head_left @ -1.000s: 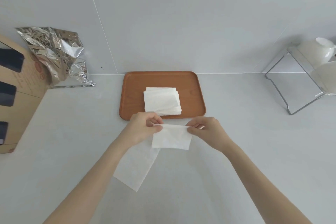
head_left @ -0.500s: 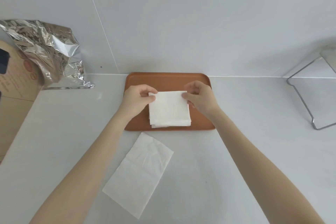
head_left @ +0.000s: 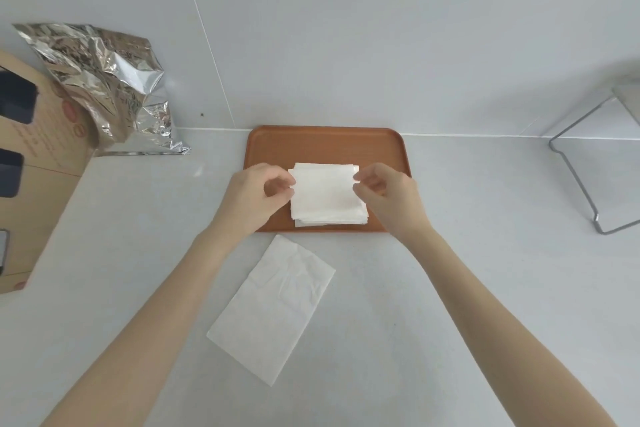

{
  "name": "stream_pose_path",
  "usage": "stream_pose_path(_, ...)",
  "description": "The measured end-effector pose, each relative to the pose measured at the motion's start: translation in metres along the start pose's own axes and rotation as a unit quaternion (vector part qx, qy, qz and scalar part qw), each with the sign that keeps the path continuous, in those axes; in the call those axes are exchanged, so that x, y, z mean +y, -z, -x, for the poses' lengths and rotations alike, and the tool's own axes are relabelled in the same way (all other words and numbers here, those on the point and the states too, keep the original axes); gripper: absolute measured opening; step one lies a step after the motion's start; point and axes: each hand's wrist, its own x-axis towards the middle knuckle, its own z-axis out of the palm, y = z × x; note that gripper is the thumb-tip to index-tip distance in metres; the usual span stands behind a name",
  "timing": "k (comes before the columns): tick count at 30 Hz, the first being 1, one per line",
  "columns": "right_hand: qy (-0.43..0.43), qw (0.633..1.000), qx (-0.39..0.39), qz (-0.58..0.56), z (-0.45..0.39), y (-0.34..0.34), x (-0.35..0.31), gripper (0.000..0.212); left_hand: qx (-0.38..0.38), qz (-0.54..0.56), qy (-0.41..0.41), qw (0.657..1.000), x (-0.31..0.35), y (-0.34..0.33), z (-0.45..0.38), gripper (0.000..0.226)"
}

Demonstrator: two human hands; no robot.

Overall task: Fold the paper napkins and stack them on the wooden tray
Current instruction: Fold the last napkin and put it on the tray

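A brown wooden tray (head_left: 325, 144) lies against the wall at the back of the white counter. On it rests a stack of folded white napkins (head_left: 327, 196). My left hand (head_left: 258, 196) hovers at the stack's left edge and my right hand (head_left: 389, 196) at its right edge. On both hands the fingers are curled loosely and apart, with nothing held and the tips just off the top napkin. A larger, half-folded napkin (head_left: 273, 308) lies flat and slanted on the counter in front of the tray, between my forearms.
A crumpled silver foil bag (head_left: 104, 87) leans on the wall at the back left, beside a cardboard box (head_left: 38, 166) at the left edge. A metal wire rack (head_left: 588, 177) stands at the right. The counter (head_left: 467, 270) is white.
The folded napkin was carried from in front of the tray onto the stack. Both hands have let go of it and opened slightly at its sides.
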Motion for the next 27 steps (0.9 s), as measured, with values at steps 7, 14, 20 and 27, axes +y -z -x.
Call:
stream_pose_path(7, -0.051, 0.986, -0.123, 0.099, 0.062, -0.037, 0.017, 0.009, -0.061, -0.05, 0.037, 0.996, -0.024, -0.025, 0.064, 0.009)
stream_pose_path(14, -0.068, 0.973, -0.136, 0.171, 0.077, -0.063, 0.024, 0.014, -0.015, -0.106, 0.09, 0.99, -0.031, -0.049, 0.075, 0.027)
stream_pose_path(20, -0.083, 0.983, -0.129, 0.101, 0.078, -0.061, 0.024, 0.006, -0.043, -0.06, 0.103, 0.992, -0.026, -0.052, 0.072, 0.037)
stream_pose_path(27, -0.129, 0.979, -0.156, -0.024, 0.077, -0.044, 0.028, 0.012, -0.08, -0.045, 0.095, 0.991, -0.023, -0.053, 0.078, 0.023)
